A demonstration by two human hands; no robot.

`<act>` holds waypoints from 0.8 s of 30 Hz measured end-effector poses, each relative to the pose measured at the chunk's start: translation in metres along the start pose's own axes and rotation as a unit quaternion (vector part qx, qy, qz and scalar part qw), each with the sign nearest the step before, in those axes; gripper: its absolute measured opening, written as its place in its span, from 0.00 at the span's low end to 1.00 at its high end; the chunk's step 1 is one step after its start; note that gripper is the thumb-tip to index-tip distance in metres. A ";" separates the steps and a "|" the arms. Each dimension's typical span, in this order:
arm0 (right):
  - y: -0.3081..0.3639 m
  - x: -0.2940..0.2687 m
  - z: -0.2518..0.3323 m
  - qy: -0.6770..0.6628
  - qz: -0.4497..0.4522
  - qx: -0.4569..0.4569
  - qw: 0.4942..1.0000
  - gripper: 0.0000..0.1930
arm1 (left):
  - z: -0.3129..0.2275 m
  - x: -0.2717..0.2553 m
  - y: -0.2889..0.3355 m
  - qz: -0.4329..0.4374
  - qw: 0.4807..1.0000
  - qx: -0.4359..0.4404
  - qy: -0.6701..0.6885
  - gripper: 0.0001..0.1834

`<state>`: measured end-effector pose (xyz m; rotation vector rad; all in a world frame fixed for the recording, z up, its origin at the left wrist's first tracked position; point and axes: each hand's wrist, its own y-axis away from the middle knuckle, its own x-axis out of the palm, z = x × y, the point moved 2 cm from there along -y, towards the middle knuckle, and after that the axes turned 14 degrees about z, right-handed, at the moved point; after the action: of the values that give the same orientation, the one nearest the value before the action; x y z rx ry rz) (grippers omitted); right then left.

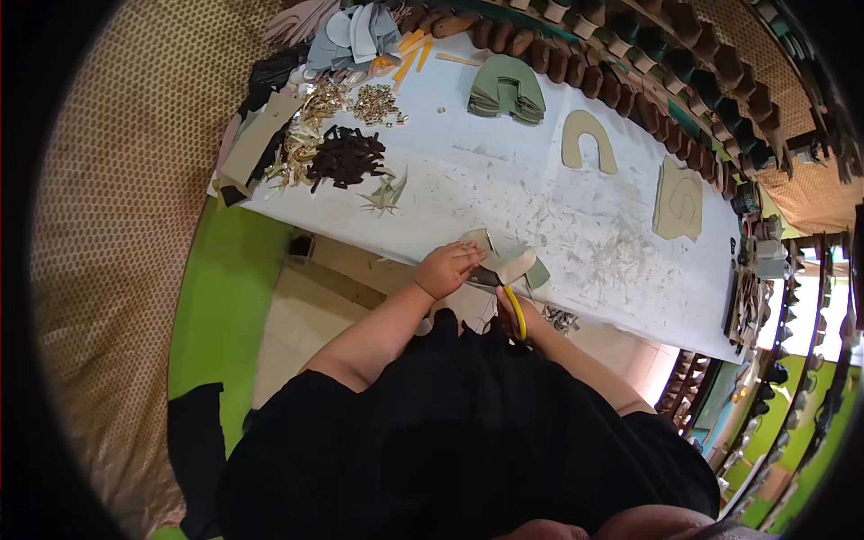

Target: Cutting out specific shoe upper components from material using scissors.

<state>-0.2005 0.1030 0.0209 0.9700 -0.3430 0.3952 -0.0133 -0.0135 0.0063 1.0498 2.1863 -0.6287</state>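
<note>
My right hand (510, 312) grips scissors with a yellow handle (516, 314). Their dark blades (484, 277) reach toward my left hand, at the near edge of the table. With its fingers pressed together, my left hand (450, 268) holds a thin sheet piece (517, 267), beige on one face. A green part (537, 274) shows beside the beige, apparently of the same piece or one under it. Part of the blades is hidden behind the piece and my fingers.
On the white table (432, 202) lie scattered trimmings, a green stack of cut pieces (506, 88), a beige U-shaped piece (587, 142), beige sheets (678, 200), a dark strip pile (348, 156) and gold metal bits (378, 105). Brown shoe lasts (558, 65) line the far edge.
</note>
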 end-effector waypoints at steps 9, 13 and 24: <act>-0.003 0.001 0.001 -0.018 -0.022 -0.026 0.999 0.26 | 0.002 -0.003 0.001 -0.003 1.000 0.023 -0.022 0.20; -0.012 -0.015 -0.009 0.067 -0.037 -0.011 0.997 0.30 | 0.001 -0.002 0.001 0.003 0.999 0.028 -0.040 0.19; -0.017 -0.017 -0.013 0.344 -0.146 -0.058 0.926 0.34 | 0.000 -0.002 0.003 0.018 0.996 0.046 -0.068 0.18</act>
<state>-0.2063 0.1021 -0.0060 0.6969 0.4100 0.4115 -0.0103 -0.0130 0.0070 1.0587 2.0334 -0.7684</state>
